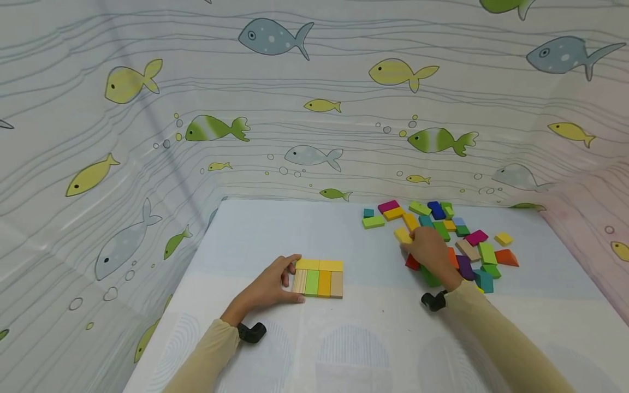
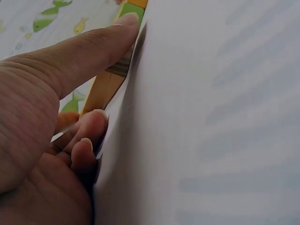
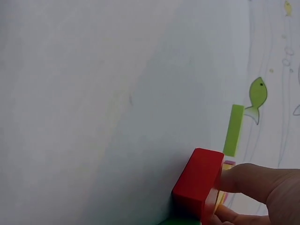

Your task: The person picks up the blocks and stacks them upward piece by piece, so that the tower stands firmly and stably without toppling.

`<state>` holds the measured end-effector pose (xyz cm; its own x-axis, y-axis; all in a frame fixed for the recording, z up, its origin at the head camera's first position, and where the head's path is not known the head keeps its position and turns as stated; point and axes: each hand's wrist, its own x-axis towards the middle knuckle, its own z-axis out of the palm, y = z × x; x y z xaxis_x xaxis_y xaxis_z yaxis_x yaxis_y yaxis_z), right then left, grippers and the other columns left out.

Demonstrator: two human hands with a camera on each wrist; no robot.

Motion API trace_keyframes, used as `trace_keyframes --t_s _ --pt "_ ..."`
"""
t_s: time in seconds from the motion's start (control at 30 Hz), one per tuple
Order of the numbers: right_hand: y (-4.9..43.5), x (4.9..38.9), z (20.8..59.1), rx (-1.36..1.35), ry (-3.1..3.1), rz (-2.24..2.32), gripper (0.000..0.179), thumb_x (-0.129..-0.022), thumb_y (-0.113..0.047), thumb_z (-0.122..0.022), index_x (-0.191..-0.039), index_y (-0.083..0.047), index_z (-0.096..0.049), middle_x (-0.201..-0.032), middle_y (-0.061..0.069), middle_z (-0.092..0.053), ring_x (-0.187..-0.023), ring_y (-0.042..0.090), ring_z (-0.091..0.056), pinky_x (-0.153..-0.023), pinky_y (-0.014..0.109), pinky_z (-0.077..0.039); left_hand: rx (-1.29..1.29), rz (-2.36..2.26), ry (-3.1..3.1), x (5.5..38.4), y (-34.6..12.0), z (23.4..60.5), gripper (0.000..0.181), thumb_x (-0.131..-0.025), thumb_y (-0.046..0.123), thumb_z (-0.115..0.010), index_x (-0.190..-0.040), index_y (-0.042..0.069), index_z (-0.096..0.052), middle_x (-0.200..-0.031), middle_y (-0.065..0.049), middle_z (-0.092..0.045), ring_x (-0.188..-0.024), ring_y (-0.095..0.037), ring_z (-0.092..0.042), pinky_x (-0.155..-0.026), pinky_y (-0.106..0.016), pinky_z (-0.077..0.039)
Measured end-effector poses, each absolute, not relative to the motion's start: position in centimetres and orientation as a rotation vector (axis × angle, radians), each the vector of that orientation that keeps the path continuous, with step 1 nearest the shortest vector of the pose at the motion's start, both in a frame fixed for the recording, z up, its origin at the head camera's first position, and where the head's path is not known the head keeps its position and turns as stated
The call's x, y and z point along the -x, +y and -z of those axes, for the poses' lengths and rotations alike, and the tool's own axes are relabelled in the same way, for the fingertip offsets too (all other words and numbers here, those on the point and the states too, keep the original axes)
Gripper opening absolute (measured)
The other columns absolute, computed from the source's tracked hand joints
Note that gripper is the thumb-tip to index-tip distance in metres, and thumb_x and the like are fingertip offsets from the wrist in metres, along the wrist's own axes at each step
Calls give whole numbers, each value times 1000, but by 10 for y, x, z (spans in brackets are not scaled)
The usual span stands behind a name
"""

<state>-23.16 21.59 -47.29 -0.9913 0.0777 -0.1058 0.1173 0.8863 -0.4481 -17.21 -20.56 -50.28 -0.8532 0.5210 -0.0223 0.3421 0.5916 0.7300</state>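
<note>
A flat rectangle of wooden blocks [image 1: 324, 283] lies on the table, with two yellow blocks [image 1: 319, 265] along its far edge and green, orange and plain wood blocks below. My left hand [image 1: 267, 284] holds its left side, thumb along the near edge and index finger at the far left corner. In the left wrist view, that thumb [image 2: 101, 47] lies along the blocks' side while other fingers curl. At the pile's left side my right hand [image 1: 429, 248] pinches a yellow block [image 1: 402, 236]. A red block [image 3: 199, 180] stands close before its fingers in the right wrist view.
Loose coloured blocks spread around my right hand, among them a magenta one [image 1: 476, 237], a purple one [image 1: 464, 267] and a teal one [image 1: 484, 281]. A light green block [image 1: 373, 222] lies at the pile's far left. Fish-patterned sheeting [image 1: 295, 109] rises behind the table.
</note>
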Motion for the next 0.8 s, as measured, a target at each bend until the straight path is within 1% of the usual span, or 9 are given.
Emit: trace_keyframes --t_s 0.1,0.17,0.27,0.37,0.57,0.7,0.8 --pt "216 230 474 -114 2963 769 41 -89 -20 -80 -118 7 -70 -95 17 -67 -86 31 -58 -79 43 -54 -714 -1108 2576 172 -207 502 102 -78 37 -92 -157 6 -36 -116 -2 -49 -84 -15 -50 -81 -30 -43" --pt "214 229 476 -58 2970 807 41 -87 -17 -81 -120 6 -70 -101 18 -67 -92 33 -58 -84 46 -53 -715 -1115 2564 171 -207 501 102 -79 37 -92 -158 6 -35 -117 -3 -49 -85 -15 -50 -80 -30 -43" --pt "208 224 472 40 2970 857 42 -87 -16 -82 -122 2 -69 -109 20 -65 -98 34 -56 -87 48 -52 -717 -1131 2546 171 -208 500 101 -79 37 -91 -158 6 -35 -117 -3 -49 -85 -17 -50 -77 -29 -42" --pt "196 217 468 143 2965 900 40 -87 -18 -83 -121 -1 -70 -109 18 -63 -96 31 -56 -82 43 -53 -725 -1141 2536 172 -210 500 101 -79 37 -91 -157 6 -36 -117 -4 -49 -86 -17 -49 -74 -28 -41" --pt "154 194 463 354 2888 1018 37 -85 -19 -85 -118 -6 -74 -104 9 -66 -84 23 -56 -69 30 -53 -746 -1155 2524 174 -213 502 101 -79 38 -91 -158 7 -36 -118 -4 -50 -87 -17 -51 -72 -27 -42" --pt "121 174 460 470 2870 1025 36 -82 -20 -89 -115 -10 -77 -100 2 -67 -78 17 -54 -64 26 -51 -757 -1163 2510 175 -214 502 101 -80 39 -91 -158 8 -35 -119 -4 -50 -87 -17 -50 -72 -27 -43" --pt "101 161 462 584 2862 1002 35 -80 -23 -90 -112 -12 -78 -98 -2 -67 -75 15 -53 -64 26 -50 -752 -1168 2486 175 -215 501 103 -78 36 -92 -159 8 -34 -120 -5 -49 -89 -17 -50 -73 -27 -42"
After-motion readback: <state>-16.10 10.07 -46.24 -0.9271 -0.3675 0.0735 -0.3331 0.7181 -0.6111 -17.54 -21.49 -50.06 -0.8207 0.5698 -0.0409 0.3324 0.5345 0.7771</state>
